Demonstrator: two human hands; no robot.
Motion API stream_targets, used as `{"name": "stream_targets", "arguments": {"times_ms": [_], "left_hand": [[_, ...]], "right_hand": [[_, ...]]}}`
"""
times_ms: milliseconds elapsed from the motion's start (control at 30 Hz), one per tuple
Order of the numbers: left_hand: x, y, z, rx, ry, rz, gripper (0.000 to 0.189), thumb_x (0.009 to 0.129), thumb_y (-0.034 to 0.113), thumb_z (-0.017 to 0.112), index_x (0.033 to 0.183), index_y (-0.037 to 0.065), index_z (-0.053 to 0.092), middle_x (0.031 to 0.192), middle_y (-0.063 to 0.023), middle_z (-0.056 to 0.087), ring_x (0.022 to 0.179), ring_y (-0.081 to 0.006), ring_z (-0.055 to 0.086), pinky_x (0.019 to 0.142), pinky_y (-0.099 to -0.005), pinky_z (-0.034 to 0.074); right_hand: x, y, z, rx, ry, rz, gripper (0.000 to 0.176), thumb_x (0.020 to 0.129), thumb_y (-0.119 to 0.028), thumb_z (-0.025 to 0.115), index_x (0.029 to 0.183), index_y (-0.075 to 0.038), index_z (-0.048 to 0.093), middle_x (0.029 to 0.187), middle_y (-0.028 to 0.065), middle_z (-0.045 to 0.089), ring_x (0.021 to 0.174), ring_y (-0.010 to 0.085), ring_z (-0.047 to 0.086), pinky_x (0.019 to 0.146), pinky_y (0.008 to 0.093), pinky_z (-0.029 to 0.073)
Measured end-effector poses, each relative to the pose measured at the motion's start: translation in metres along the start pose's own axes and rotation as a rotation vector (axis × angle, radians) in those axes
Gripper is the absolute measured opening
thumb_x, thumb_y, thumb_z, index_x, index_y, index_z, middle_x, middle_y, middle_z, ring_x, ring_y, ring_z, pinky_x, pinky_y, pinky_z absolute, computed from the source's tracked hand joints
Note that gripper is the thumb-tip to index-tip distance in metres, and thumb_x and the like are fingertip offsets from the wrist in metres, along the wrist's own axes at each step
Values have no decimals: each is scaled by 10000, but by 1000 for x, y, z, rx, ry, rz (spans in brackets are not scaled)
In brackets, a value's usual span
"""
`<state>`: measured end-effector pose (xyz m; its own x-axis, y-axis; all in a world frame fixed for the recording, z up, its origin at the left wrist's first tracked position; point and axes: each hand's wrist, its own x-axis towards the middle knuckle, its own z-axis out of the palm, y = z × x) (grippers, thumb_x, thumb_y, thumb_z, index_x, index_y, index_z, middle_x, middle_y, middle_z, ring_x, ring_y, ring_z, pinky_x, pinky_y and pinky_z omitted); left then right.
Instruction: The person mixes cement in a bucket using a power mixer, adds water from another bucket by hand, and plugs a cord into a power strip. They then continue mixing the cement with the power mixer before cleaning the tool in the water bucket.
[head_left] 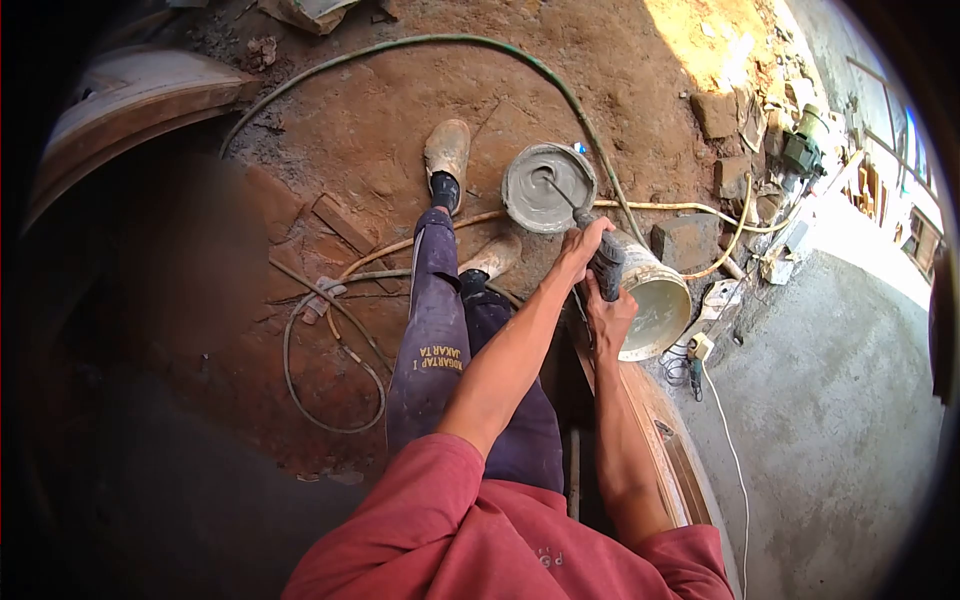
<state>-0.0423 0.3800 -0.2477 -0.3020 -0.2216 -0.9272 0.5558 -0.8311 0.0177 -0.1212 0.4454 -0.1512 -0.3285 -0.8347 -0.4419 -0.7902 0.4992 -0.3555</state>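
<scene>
A power mixer (607, 262) is held just above a round bucket (507, 186) filled with grey mortar (530, 207). The bucket stands on reddish earth, just ahead of the person's shoes (447, 150). The mixer's shaft (558, 190) is sunk at a slant into the wet mix.

The stirring is judged best done with the lower end of the shaft kept under the surface and away from the bucket wall, so that nothing is flung out. The tool should be braced with both arms against its twist. Since the bucket is not held by anything, a slow, even sweep is advised.

The left hand (583, 250) is clenched around the upper part of the tool, with the fingers wrapped fully round it. The right hand (610, 318) is closed on the grip just below, taken from underneath. No slack is seen in either grasp.

A pale bucket (660, 300), empty of mix, lies tipped on its side just to the right of the hands. A green hose (480, 42) curves across the earth and runs past the mortar bucket. A brick (685, 240) sits near the pale bucket. Farther right, a white cable (735, 470) trails over the concrete floor (830, 400).
</scene>
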Motion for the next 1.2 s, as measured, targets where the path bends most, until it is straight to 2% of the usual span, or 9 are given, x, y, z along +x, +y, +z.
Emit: {"name": "stream_targets", "arguments": {"times_ms": [333, 567, 633, 700, 800, 867, 1067, 1200], "left_hand": [[-2, -17, 12, -18, 83, -50, 413, 698, 359, 734, 836, 0, 586, 761, -102, 601, 647, -221, 596, 583, -408, 483], [-13, -24, 1, -101, 63, -41, 362, 704, 356, 731, 796, 34, 594, 707, -76, 588, 598, -207, 579, 536, -395, 460], [-12, -26, 0, -111, 57, -53, 355, 707, 355, 730, 792, 40, 591, 705, -74, 587, 593, -206, 578, 535, -393, 461], [-10, -24, -7, -121, 59, -55, 348, 709, 353, 730, 788, 46, 588, 703, -73, 586, 589, -206, 576, 534, -390, 461], [-5, -25, -8, -124, 50, -2, 421, 684, 369, 726, 808, -15, 606, 757, -95, 599, 635, -224, 566, 561, -431, 438], [0, -24, -12, -128, 17, -47, 328, 724, 346, 722, 796, 52, 597, 700, -66, 586, 582, -193, 574, 551, -364, 476], [-2, -26, -11, -104, 28, -23, 321, 729, 348, 717, 778, 55, 595, 714, -68, 602, 602, -190, 582, 560, -357, 479], [-14, -21, -12, -72, 32, -57, 332, 723, 362, 716, 771, 59, 590, 715, -65, 601, 614, -201, 591, 559, -358, 472]], "right_hand": [[-5, 3, -14, -75, -14, -8, 496, 860, -422, 746, 841, 72, 704, 716, 281, 664, 658, 406, 670, 660, 456, 497], [-12, 13, -11, -133, -56, -12, 483, 850, -408, 765, 853, 70, 697, 704, 267, 664, 638, 420, 650, 662, 450, 497], [-14, 11, -9, -71, -85, 49, 470, 845, -397, 775, 860, 66, 693, 694, 255, 661, 621, 404, 645, 654, 445, 496], [-15, 5, -7, -68, -68, 10, 468, 846, -396, 775, 858, 65, 692, 688, 251, 657, 615, 395, 644, 649, 441, 496], [-16, 2, -7, -61, -52, -1, 463, 848, -391, 775, 858, 64, 692, 680, 248, 649, 606, 377, 644, 639, 434, 496], [-15, 0, -4, -43, -65, 18, 460, 849, -387, 774, 861, 65, 693, 678, 250, 646, 603, 367, 645, 635, 431, 495], [-18, 3, -2, -40, -24, -61, 446, 859, -373, 767, 868, 67, 695, 679, 251, 644, 581, 344, 628, 626, 425, 492], [-20, 1, -7, -44, -45, 4, 457, 856, -382, 769, 845, 69, 688, 659, 247, 634, 568, 349, 612, 620, 427, 490]]}}
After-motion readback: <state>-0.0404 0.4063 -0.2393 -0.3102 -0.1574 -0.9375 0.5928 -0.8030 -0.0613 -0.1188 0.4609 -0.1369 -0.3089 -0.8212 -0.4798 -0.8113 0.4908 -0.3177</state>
